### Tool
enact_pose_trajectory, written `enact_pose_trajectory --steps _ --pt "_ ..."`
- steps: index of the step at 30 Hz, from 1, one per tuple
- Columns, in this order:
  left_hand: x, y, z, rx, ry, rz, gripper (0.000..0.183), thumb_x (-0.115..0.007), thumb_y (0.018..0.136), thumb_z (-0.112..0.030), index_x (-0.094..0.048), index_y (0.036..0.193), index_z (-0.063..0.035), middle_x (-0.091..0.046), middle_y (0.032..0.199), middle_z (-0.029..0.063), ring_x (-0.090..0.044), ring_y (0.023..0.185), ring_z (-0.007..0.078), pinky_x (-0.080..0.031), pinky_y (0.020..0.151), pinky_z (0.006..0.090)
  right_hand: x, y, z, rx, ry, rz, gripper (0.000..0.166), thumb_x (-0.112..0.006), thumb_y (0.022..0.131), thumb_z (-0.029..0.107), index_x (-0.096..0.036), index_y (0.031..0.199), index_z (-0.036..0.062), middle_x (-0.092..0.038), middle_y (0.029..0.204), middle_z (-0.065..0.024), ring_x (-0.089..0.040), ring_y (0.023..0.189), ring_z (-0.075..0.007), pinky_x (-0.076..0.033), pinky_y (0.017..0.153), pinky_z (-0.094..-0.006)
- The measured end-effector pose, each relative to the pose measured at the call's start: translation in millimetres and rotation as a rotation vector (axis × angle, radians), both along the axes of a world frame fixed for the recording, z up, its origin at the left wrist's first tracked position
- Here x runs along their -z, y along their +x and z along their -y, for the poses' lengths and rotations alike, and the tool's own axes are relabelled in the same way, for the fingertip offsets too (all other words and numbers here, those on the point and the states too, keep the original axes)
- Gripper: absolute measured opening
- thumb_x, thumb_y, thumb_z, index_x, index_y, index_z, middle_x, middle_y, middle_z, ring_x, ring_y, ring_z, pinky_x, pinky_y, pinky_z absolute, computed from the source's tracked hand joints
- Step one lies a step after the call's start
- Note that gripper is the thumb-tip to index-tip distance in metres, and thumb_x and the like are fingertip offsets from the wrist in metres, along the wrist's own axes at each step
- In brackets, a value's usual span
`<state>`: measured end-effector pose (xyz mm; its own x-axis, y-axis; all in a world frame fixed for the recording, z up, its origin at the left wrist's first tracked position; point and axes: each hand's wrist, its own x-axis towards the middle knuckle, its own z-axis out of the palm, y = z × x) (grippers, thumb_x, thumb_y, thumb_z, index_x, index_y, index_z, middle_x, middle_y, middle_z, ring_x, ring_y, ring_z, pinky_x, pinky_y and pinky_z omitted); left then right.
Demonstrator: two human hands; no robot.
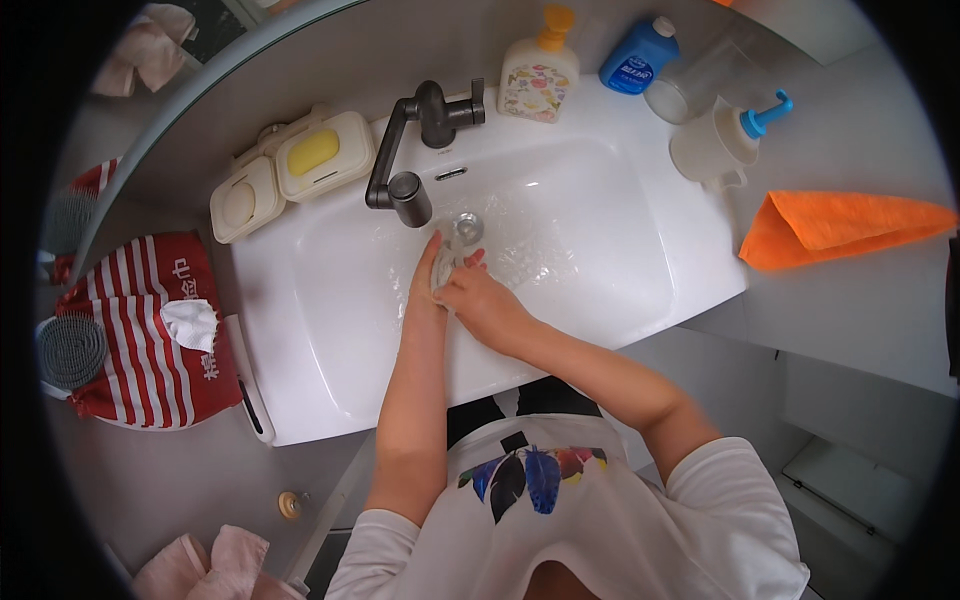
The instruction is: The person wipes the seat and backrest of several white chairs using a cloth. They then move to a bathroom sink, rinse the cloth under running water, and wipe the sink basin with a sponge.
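Note:
Both hands are together over the white washbasin [570,300], under the dark swivel faucet [409,196], where water splashes. My left hand [433,266] extends towards the round metal drain [469,227], with a whitish, wet, cloth-like item [448,264] lying against its palm. My right hand [474,289] reaches across from the right, its fingers closed on the near edge of that item. What exactly the item is cannot be told, and the left fingers are partly hidden behind it and the water.
Behind the basin stand soap dishes [279,180], a yellow-topped pump bottle [538,82] and a blue bottle [637,60]. At the right are a jug-like container with a blue pump [712,146] and an orange cloth [840,232]. A red-striped tissue bag [142,360] hangs left.

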<state>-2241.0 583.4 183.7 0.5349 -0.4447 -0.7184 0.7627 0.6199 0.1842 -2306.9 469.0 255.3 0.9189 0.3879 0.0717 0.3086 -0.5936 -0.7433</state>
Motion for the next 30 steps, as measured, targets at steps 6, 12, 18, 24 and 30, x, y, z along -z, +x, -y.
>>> enact_pose_trajectory --steps 6,12,18,24,30 --pt "0 -13 -4 0.225 0.179 0.196 0.05 -0.058 0.084 -0.043 -0.047 0.118 -0.009 -0.053 0.1 0.0109 -0.053 0.086 0.0265 -0.048 0.084 0.0451 -58 24 40 -0.19 0.134 0.073 0.037 -0.065 0.066 -0.004 -0.061 0.101 0.0073 -0.056 0.094 -0.0075 -0.054 0.09 -0.0239 -0.045 0.077 -0.0324" --pt "-73 -22 22 0.098 -0.128 -0.019 0.045 -0.053 0.088 -0.04 -0.043 0.124 -0.0138 -0.047 0.123 0.0075 -0.046 0.112 0.0281 -0.041 0.09 0.0572 32 71 100 0.312 0.722 -0.553 0.04 -0.065 0.079 0.008 -0.056 0.117 0.0134 -0.058 0.111 -0.0021 -0.053 0.095 -0.0139 -0.047 0.079 -0.0304" --pt "-73 -42 47 -0.29 -0.519 -0.086 0.038 -0.05 0.091 -0.032 -0.046 0.123 -0.0106 -0.045 0.126 0.0135 -0.04 0.12 0.0344 -0.04 0.098 0.0466 95 25 14 0.175 2.109 -0.863 0.051 -0.052 0.089 0.022 -0.034 0.135 0.012 -0.045 0.127 -0.0133 -0.046 0.105 -0.0222 -0.046 0.082 -0.0336" --pt "-79 -61 37 -0.27 -0.746 -0.003 0.041 -0.052 0.09 -0.031 -0.044 0.125 -0.0121 -0.047 0.119 0.0194 -0.052 0.103 0.0287 -0.049 0.085 0.037 25 52 6 0.53 1.995 -0.724 0.053 -0.059 0.082 0.015 -0.04 0.13 0.0059 -0.053 0.11 -0.0126 -0.056 0.076 -0.0169 -0.047 0.07 -0.0277" --pt "-50 -53 18 0.351 -0.184 0.373 0.041 -0.056 0.086 -0.033 -0.047 0.114 -0.0038 -0.058 0.091 0.0149 -0.057 0.074 0.0196 -0.047 0.055 0.0245 27 96 39 0.326 0.925 -0.846 0.031 -0.051 0.083 0.008 -0.058 0.113 0.0062 -0.057 0.085 -0.0066 -0.054 0.066 -0.0147 -0.044 0.054 -0.0282"
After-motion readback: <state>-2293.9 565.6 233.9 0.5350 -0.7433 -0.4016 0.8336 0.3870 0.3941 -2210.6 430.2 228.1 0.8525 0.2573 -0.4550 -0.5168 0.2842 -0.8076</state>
